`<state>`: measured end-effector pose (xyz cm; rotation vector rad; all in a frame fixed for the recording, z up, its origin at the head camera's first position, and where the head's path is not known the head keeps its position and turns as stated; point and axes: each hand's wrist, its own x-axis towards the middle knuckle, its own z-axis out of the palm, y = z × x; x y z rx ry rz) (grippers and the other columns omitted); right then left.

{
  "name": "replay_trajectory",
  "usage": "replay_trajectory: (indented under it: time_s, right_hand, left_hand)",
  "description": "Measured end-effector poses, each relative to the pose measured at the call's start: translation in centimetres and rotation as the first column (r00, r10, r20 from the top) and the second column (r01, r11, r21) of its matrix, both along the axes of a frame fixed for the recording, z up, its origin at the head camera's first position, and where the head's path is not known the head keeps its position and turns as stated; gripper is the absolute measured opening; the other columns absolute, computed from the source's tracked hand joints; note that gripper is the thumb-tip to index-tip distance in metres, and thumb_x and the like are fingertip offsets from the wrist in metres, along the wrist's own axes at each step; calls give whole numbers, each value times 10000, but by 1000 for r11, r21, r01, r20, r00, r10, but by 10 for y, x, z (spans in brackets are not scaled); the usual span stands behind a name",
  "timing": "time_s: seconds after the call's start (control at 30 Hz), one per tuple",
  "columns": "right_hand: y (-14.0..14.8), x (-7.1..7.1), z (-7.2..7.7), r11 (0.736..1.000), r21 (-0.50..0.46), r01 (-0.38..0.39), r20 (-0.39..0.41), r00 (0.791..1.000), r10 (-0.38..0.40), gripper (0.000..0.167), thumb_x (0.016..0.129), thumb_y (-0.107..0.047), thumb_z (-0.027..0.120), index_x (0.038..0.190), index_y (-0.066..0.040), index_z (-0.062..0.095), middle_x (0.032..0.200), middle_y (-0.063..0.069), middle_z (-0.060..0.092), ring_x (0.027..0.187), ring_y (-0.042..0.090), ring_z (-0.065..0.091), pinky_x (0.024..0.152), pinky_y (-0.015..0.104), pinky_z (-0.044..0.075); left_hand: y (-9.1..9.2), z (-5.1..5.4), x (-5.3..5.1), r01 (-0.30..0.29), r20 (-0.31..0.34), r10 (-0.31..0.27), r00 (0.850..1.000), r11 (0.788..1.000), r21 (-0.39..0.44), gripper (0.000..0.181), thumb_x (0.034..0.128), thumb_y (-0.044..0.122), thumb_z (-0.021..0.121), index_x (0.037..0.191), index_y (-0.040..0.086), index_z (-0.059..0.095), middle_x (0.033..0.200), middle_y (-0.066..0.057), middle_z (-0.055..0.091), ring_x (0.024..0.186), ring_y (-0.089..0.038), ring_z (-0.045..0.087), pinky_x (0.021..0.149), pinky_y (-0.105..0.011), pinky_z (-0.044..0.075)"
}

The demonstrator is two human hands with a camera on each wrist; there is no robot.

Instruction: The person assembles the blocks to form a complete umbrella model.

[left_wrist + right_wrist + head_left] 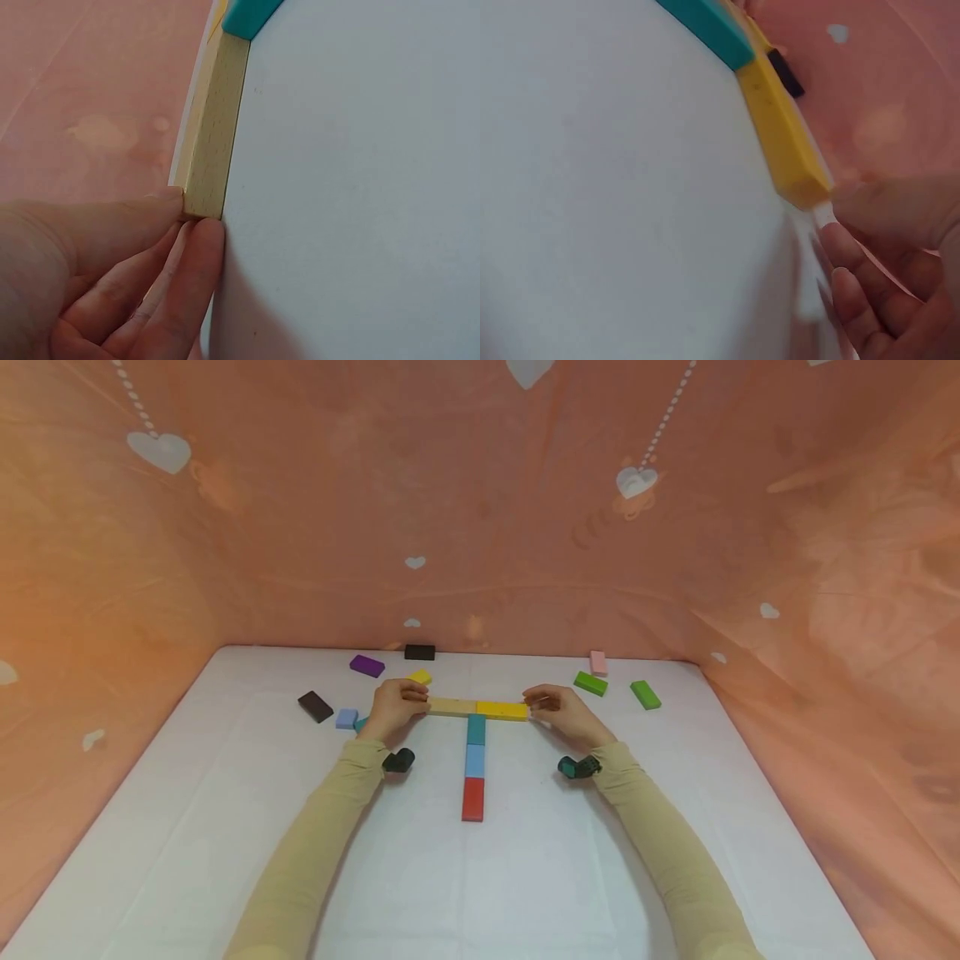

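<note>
A plain wooden block (452, 707) and a yellow block (502, 711) lie end to end in a row. My left hand (397, 706) is at the wooden block's outer end. In the left wrist view, the thumb touches its corner and a fingertip touches the end face. At the yellow block's outer end is my right hand (566, 712), thumb close to the corner and fingers loosely bent with nothing in them. From the row's middle, a teal block (476, 729), a light blue block (475, 761) and a red block (472, 799) run toward me.
Left of the row lie a purple block (367, 666), dark blocks (315, 707), another yellow block (420, 677) and a small blue block (347, 718). Green blocks (591, 683) and a pink block (597, 662) lie at the right. Pink cloth (480, 527) hangs behind the white table (450, 893).
</note>
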<state>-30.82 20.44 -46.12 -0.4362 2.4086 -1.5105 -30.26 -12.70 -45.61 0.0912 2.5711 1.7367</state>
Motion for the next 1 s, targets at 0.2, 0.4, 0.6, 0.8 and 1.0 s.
replay_trajectory:
  time_s: [0.2,0.4,0.6,0.8,1.0]
  right_hand:
    - [27,-3,9,1000,15,27,-116,993,-26,397,912,-40,636,1295,10,545,1220,169,589,1101,302,553,960,407,448]
    - [63,-7,22,996,-43,75,-216,973,-82,443,900,30,620,1312,98,472,1222,298,546,1128,410,520,909,255,462]
    - [99,-9,30,981,-19,191,-243,951,-190,498,892,31,629,1345,95,433,1220,309,538,1147,421,501,888,236,469]
    - [129,-8,35,955,92,283,-250,935,-253,481,901,5,625,1346,67,456,1247,279,534,1195,399,473,1001,499,395]
    - [145,-3,37,938,138,317,-282,921,-270,466,892,4,632,1319,90,467,1265,317,509,1228,450,424,1016,567,335]
  left_hand:
    - [1,0,1,-2,40,1,999,1000,12,278,831,-56,687,1099,-102,627,1016,-234,665,803,-200,651,698,-246,558]
    - [2,0,1,-4,45,2,999,999,38,265,833,-65,679,1090,-101,625,1016,-240,660,812,-211,649,698,-249,559]
    - [1,-1,0,-4,50,1,999,999,52,265,836,-71,675,1092,-107,621,1012,-241,658,802,-204,645,693,-251,561]
    - [2,-1,0,-5,48,3,999,999,48,267,829,-68,685,1087,-105,627,1004,-235,663,783,-188,643,684,-242,559]
    - [1,2,0,-4,62,0,998,998,60,253,836,-66,679,1080,-98,624,1013,-234,659,800,-208,647,700,-256,561]
